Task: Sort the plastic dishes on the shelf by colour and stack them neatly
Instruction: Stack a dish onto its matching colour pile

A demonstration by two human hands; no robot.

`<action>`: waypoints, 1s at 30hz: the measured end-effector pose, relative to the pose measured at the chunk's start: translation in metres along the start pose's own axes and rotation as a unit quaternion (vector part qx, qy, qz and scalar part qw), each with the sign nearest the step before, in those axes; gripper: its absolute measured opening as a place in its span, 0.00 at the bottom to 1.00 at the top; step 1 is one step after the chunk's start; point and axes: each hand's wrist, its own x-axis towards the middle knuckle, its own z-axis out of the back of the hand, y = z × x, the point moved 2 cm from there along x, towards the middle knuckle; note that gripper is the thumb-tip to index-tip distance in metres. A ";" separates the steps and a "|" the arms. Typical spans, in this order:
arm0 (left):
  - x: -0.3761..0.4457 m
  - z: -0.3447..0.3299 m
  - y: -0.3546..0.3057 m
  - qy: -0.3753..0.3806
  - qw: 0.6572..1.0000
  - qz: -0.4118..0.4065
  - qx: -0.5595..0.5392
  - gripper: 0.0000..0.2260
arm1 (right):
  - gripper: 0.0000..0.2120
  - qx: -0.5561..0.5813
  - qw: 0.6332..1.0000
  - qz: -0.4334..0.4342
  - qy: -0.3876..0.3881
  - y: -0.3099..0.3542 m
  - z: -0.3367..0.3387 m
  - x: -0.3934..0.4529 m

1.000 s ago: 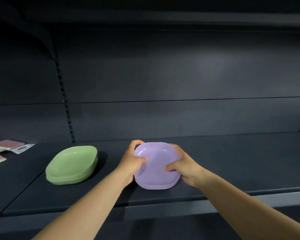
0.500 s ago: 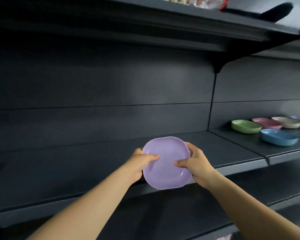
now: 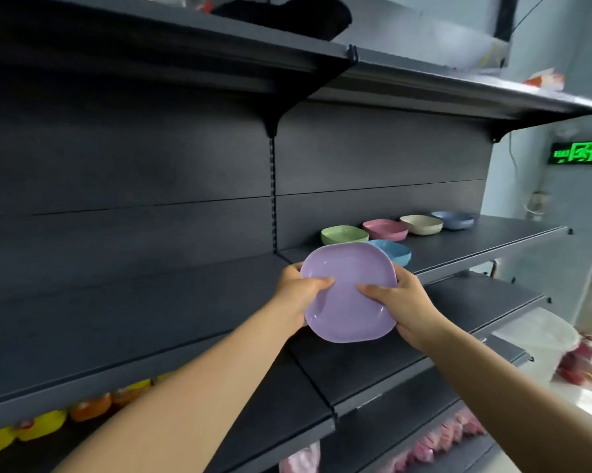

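The rounded-square lilac plastic dish (image 3: 347, 291) is held tilted in front of the dark shelf (image 3: 185, 302), left hand (image 3: 299, 291) and right hand (image 3: 402, 302) each curled in a thumb-over-rim grip. Further right of it, the blue dish (image 3: 395, 252) could be knocked by a careless swing.

A lilac dish (image 3: 349, 291) shows against the dark grey shelf (image 3: 475, 240), where a pale green dish (image 3: 344, 234), a pink dish (image 3: 385, 229), a cream dish (image 3: 421, 224), a dusty blue dish (image 3: 453, 219) and a sky-blue dish (image 3: 395, 252) lie, beside a glowing green sign (image 3: 580, 152).
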 end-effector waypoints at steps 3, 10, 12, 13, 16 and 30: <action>0.026 -0.047 0.005 0.010 1.000 -0.014 0.004 0.14 | 0.14 -0.004 0.999 -0.003 -0.039 -0.008 0.046 0.024; 0.109 -0.150 0.021 0.009 1.000 -0.019 0.013 0.13 | 0.11 0.005 0.997 -0.010 -0.078 -0.024 0.141 0.099; 0.140 -0.180 0.026 0.022 0.999 -0.026 0.038 0.17 | 0.10 -0.001 0.996 -0.012 -0.087 -0.028 0.170 0.130; 0.158 -0.194 0.028 0.026 0.998 -0.025 0.048 0.18 | 0.10 -0.006 0.996 -0.016 -0.089 -0.029 0.183 0.146; 0.203 -0.236 0.036 0.019 0.998 -0.004 0.056 0.16 | 0.12 -0.031 0.995 -0.033 -0.085 -0.035 0.222 0.194; 0.367 -0.358 0.082 -0.134 0.980 0.090 0.118 0.24 | 0.14 -0.145 0.976 -0.160 0.007 -0.115 0.335 0.412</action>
